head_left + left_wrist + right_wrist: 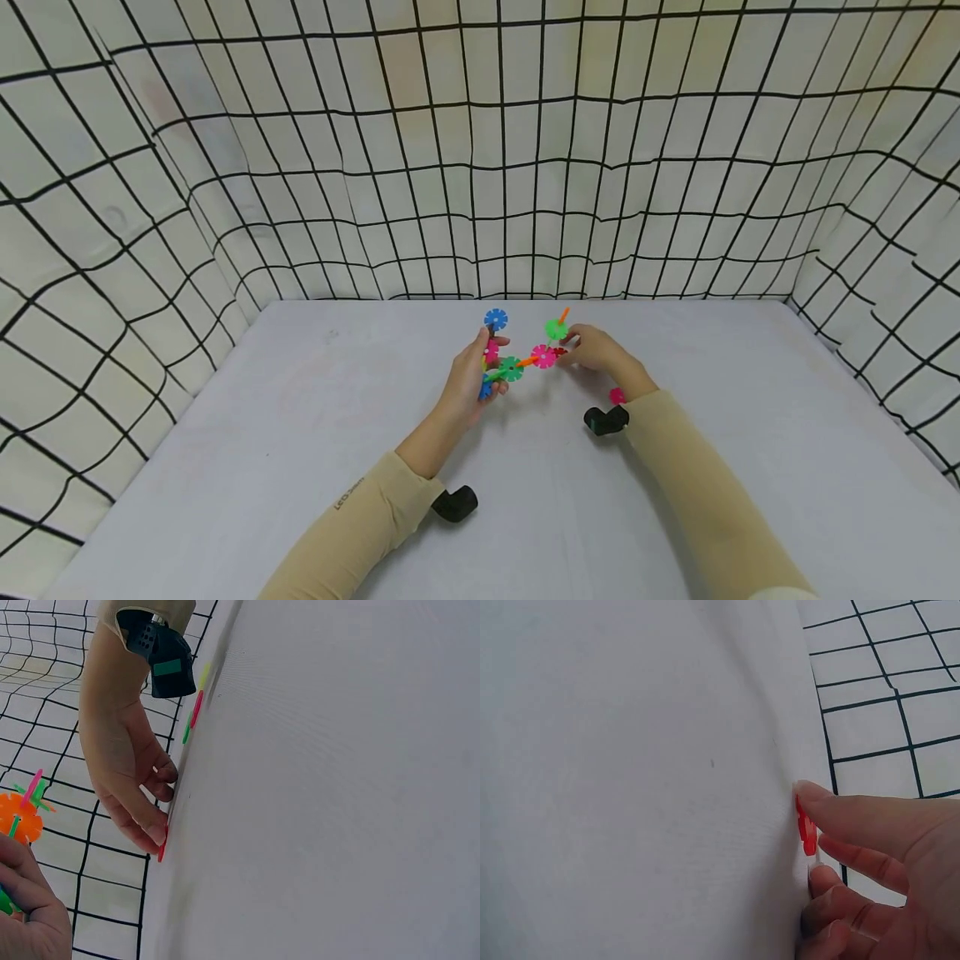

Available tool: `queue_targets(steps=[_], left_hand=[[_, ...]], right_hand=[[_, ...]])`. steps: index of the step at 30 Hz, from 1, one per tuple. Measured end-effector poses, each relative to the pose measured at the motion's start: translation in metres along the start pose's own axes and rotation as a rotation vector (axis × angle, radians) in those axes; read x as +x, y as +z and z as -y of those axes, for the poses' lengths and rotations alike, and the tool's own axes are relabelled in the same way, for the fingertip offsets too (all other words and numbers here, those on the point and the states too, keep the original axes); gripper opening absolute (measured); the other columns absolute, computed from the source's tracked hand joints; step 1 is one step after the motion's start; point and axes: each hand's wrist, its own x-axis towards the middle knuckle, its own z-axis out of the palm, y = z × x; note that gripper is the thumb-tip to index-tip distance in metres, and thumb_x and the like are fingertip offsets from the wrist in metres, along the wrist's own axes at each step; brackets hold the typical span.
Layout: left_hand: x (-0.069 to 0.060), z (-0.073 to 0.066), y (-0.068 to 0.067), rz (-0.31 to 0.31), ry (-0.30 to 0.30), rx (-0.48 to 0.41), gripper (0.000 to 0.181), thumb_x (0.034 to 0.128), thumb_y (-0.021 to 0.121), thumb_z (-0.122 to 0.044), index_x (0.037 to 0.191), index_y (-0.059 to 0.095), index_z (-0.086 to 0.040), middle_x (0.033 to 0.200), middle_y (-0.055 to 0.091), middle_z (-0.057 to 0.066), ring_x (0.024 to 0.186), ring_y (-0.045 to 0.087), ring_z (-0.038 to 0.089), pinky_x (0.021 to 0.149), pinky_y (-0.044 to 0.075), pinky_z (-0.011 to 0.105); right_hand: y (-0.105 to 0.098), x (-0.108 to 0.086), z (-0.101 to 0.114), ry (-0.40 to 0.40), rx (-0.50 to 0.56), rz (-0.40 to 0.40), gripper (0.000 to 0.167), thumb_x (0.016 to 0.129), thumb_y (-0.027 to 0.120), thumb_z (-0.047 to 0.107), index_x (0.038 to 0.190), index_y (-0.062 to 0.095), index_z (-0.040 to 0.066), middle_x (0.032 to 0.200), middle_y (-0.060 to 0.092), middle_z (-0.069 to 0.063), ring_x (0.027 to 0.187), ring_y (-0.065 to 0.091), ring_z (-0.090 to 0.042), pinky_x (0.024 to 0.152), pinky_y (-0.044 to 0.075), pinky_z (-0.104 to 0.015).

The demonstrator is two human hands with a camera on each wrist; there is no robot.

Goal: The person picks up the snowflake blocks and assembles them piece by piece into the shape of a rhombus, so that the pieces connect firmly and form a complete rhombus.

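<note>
- The right hand [596, 348] pinches a red disc [807, 825] by its edges. The thumb is on one edge and a finger is by the other.
- The red disc lies at 9 o'clock from that hand in the head view. It seems to be down on the white table [525, 500], apart from the chain.
- The left hand [465, 375] has its fingers curled round one end of a chain of bright discs [512, 373] and holds it up off the table.
- The chain sticks out toward 2 o'clock from the left hand. A blue disc [491, 322] pokes up at 1 o'clock, and a light green disc [555, 332] is near the far end.
- I think the step now is picking up one more piece. The next move calls for a tight pinch, a lift, and lining up its slot with a slot on the chain.
- A loose pink disc [617, 396] is at 5 o'clock from the right hand.
- In the left wrist view, a green piece [187, 729] and a yellow piece [205, 673] lie a bit past 12 o'clock from the red disc.
- A wall with black lines [525, 192] stands at 12 o'clock, behind it all.
</note>
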Motion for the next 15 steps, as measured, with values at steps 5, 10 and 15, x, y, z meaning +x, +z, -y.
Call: queue_targets(steps=[5, 10, 15], left_hand=[[0.0007, 0.0014, -0.0020, -0.003, 0.000, -0.007, 0.050, 0.1102, 0.039, -0.048, 0.128, 0.060, -0.006, 0.087, 0.045, 0.004, 0.051, 0.051, 0.010, 0.050, 0.042, 0.014], [0.0014, 0.0027, -0.0031, -0.007, -0.007, -0.012, 0.053, 0.1100, 0.038, -0.048, 0.131, 0.058, -0.004, 0.088, 0.048, 0.004, 0.051, 0.050, 0.010, 0.051, 0.042, 0.014], [0.0017, 0.0049, -0.0033, -0.020, -0.041, -0.021, 0.057, 0.1097, 0.039, -0.050, 0.136, 0.056, -0.001, 0.088, 0.046, 0.004, 0.051, 0.050, 0.009, 0.050, 0.042, 0.015]], right_hand=[[-0.0001, 0.0003, 0.0014, 0.016, 0.014, -0.017, 0.040, 0.093, 0.076, 0.019, 0.126, 0.063, 0.001, 0.118, 0.061, -0.020, 0.089, 0.058, -0.026, 0.079, 0.048, -0.036], [-0.0008, 0.0001, 0.0020, 0.022, 0.025, -0.021, 0.037, 0.092, 0.076, 0.019, 0.122, 0.064, 0.001, 0.117, 0.060, -0.019, 0.090, 0.058, -0.026, 0.079, 0.049, -0.036], [-0.0002, -0.0002, 0.0000, 0.035, 0.046, -0.024, 0.034, 0.092, 0.077, 0.017, 0.118, 0.063, 0.001, 0.105, 0.057, -0.014, 0.085, 0.055, -0.024, 0.075, 0.046, -0.033]])
